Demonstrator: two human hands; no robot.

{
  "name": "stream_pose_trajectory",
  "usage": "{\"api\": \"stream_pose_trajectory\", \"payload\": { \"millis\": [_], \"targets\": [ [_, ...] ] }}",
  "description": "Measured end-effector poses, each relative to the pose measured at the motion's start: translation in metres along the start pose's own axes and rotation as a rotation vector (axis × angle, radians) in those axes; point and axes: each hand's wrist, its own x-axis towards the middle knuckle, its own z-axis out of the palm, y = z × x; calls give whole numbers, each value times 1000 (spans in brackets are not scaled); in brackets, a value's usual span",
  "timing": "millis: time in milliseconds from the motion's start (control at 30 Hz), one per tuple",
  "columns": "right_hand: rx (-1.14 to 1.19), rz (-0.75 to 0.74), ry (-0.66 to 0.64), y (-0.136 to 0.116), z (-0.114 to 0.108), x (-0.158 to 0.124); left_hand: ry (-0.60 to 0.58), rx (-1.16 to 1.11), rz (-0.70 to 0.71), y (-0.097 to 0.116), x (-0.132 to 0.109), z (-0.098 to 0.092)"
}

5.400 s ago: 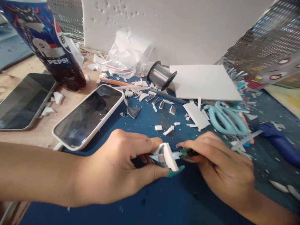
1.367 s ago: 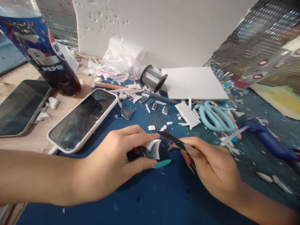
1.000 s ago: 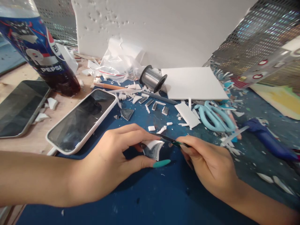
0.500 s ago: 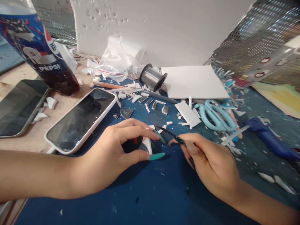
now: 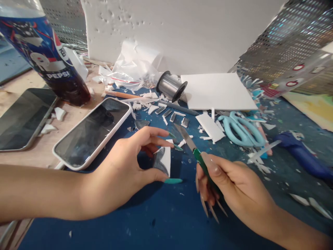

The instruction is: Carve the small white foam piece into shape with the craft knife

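My left hand is curved round a small white foam-board piece with a dark grey shape on it, lying on the blue mat. My thumb is at its near edge and the lower fingers at its far edge, while the index finger arches above. Part of the piece is hidden by the hand. In my right hand is a craft knife with a green handle, pinched between thumb and fingers. Its bare blade points up and left, held apart from the piece.
Light-blue scissors and a blue glue gun lie to the right. Behind are a spool, a white board and scattered foam scraps. Two phones, one being white-cased, and a Pepsi bottle are at left.
The knife has drawn back from the piece and turned, so its blade now shows broadside and points farther up. My right hand's lower fingers have spread downward. The left index finger has lifted slightly.
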Motion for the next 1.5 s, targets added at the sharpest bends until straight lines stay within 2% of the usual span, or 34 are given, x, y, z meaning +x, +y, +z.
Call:
{"api": "stream_pose_trajectory", "payload": {
  "millis": [133, 233, 300, 433, 667, 833, 1133, 1233, 1300, 1400, 1500],
  "targets": [
    [187, 110, -13, 2, 1, 0, -32, 40, 44, 4, 2, -1],
    [334, 189, -75, 0, 0, 0, -76, 56, 119, 6, 3, -2],
    [384, 247, -117, -2, 0, -1, -90, 59, 163, 6, 4, -2],
    [416, 358, -133, -5, 5, 0, -111, 64, 162, 7, 4, -2],
    [441, 402, -177, -4, 10, 3, -174, 44, 153, 7, 3, 2],
    [483, 399, -173, 1, 9, 1, -206, -4, 200, 7, 2, 1],
    [620, 363, -161, 7, 9, -1, -295, -345, 90, 2, -1, 4],
    [628, 331, -130, 8, 11, -1, -243, -372, 95, 1, 0, 6],
    [594, 252, -38, 8, 11, -1, -212, -408, 59, 2, 1, 6],
    [432, 63, 170, 9, 9, -1, -200, -474, -43, 4, 2, 6],
    [41, -148, 290, 10, 1, 0, -214, -524, -101, 5, 2, 6]
  ]
}}
